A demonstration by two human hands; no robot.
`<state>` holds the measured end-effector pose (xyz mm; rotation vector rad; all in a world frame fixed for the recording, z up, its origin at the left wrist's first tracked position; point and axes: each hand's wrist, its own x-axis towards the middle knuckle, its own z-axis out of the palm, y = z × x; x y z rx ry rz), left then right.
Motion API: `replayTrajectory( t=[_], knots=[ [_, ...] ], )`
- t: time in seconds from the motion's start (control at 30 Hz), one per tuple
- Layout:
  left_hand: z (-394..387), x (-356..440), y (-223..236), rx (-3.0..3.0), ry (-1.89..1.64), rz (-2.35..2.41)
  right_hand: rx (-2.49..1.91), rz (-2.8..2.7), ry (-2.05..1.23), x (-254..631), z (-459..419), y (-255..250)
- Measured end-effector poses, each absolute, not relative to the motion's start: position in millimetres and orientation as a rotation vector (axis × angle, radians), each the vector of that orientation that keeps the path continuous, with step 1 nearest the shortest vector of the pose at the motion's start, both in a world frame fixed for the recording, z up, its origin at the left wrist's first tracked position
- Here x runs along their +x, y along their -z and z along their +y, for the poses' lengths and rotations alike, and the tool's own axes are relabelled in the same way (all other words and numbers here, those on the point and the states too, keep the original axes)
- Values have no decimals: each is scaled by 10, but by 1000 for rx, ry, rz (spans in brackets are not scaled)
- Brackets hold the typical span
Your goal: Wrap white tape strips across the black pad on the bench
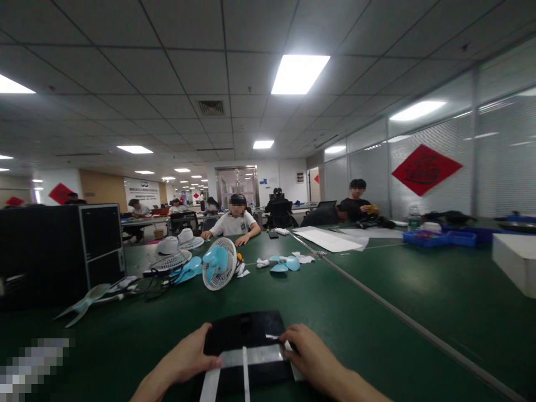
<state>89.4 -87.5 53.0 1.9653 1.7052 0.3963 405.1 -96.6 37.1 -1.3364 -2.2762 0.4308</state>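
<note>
At the near side of the green tabletop (355, 329), the left hand (190, 354) clasps a flat black panel (232, 338) with silvery strips; the right hand (312, 352) touches its opposite edge, whether pinching I cannot tell.

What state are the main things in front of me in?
Black panel, pale strips across it, touched by left hand and right hand
White fan cage, tilted on its rim
Rightmost blue fan blade, lying loose
Computer case, upright
Bottle, upright
Blue tray, holding items
Ceiling lights, lit
</note>
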Motion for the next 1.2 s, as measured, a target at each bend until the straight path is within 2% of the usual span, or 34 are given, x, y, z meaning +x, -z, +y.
replayTrajectory(
  t=[0.33, 0.57, 0.7, 0.97, 1.2],
  knots=[
    [-736, 773, -349, 1996, -442, 1616, -1345, -2267, -421, 4056, -932, -357],
    [-741, 710, -372, 1972, -408, 1577, -1410, -2263, -548, 4125, -883, -517],
    [-685, 612, -371, 1951, -404, 1553, -1421, -2225, -443, 4066, -669, -528],
    [-440, 215, -252, 2055, -450, 2085, -1117, -2497, -308, 3421, -419, -647],
    [-320, -35, -84, 2053, -451, 2089, -1123, -2494, -303, 3190, -401, -758]
  ],
)
